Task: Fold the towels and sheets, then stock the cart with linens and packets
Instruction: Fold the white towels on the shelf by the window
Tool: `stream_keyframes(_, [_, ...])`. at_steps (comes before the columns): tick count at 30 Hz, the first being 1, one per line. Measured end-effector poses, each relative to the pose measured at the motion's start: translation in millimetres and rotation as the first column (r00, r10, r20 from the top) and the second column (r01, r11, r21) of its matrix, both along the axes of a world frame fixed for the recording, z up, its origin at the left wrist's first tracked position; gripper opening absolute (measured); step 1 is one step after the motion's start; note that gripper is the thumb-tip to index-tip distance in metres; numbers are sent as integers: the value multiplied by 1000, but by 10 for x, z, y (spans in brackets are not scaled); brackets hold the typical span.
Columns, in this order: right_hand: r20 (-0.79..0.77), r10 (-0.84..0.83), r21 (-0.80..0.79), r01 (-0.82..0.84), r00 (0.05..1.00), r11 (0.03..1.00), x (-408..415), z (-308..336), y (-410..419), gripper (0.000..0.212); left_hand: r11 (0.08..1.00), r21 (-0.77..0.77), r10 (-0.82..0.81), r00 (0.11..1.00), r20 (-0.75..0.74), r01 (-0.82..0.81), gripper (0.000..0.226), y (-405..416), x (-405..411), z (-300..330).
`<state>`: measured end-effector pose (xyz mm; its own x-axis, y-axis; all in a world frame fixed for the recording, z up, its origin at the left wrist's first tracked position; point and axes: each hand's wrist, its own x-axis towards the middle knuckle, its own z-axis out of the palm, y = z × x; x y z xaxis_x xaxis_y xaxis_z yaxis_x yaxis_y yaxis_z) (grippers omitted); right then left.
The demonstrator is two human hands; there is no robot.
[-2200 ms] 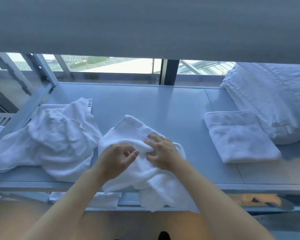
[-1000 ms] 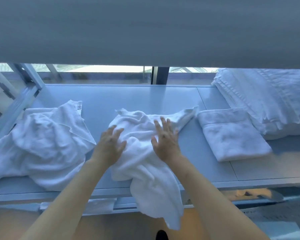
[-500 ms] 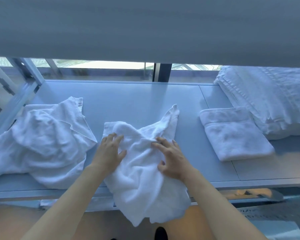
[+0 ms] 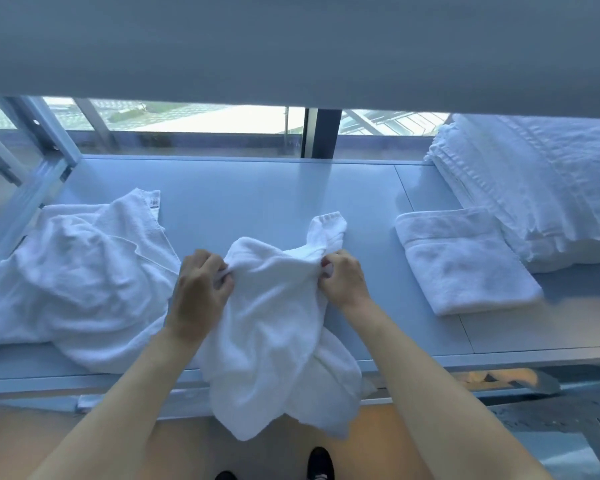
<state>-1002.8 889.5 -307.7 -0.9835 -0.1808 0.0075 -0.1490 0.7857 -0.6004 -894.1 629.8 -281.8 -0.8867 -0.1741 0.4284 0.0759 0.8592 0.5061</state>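
Left hand (image 4: 198, 289): fingers curled tight, gripping a bunch of the white towel's left side, above the worktop near its front edge.
Right hand (image 4: 343, 282): fingers curled and pinching the towel's right side, level with the left hand and a little apart from it.
Towel in hand (image 4: 278, 327): white terry cloth, crumpled and unfolded, held between both hands at the middle of the worktop's front edge. Its lower part hangs over that edge toward the floor; one corner sticks up beyond the hands.
Worktop (image 4: 257, 195): a pale grey flat surface running left to right, with a window along its back edge.
Crumpled pile (image 4: 73, 278): loose white towelling on the left part of the worktop, reaching its front edge, with a small label at a far corner. It lies just beside the left hand.
Folded towel (image 4: 461, 261): a neat white rectangle lying flat on the right part of the worktop, apart from the right hand.
Linen stack (image 4: 534, 188): tall folded white linens at the back right corner, touching the folded towel's far side.
Floor: two dark shoe tips (image 4: 321, 465) show below the hanging towel.
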Motion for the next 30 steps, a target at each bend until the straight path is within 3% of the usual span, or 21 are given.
stream_keyframes(4, [-179,-140,-185,106,974,977,95,201,69,20,1000,-10,7,989,-147,-8,14,-106,18,259])
stream_keyframes(7, [-394,-260,-323,132,882,937,155,502,178,22,999,26,51,964,-261,-46,10,-170,58,386])
stream_keyframes(11, [-631,-281,-346,62,723,936,173,802,211,25,992,103,105,890,-444,-66,12,-302,50,490])
stream_keyframes(14, [-716,-220,-267,31,663,963,164,817,155,28,984,99,176,862,-475,-146,12,-441,21,452])
stream_keyframes(16, [-612,-134,-117,78,780,990,174,695,31,33,974,66,225,922,-316,-215,10,-473,-36,326])
stream_keyframes(18, [-333,-39,85,71,942,994,185,494,-134,42,984,8,176,983,43,-176,14,-418,-72,127])
stream_keyframes(20, [-78,72,172,-57,994,983,205,255,-270,55,997,-33,83,932,353,-76,39,-305,-35,-57])
stream_keyframes(22, [62,185,228,-194,981,954,257,22,-338,59,997,-69,59,867,495,-28,54,-185,64,-213])
stream_keyframes(24, [107,232,256,-252,967,933,347,-156,-323,60,993,-113,82,861,501,-30,45,-90,180,-323])
stream_keyframes(27, [52,252,238,-257,966,937,478,-246,-201,62,991,-11,126,922,367,-131,12,-73,325,-370])
stream_keyframes(30, [-11,248,211,-240,969,947,614,-229,24,64,988,-17,149,923,356,-153,23,-147,421,-418])
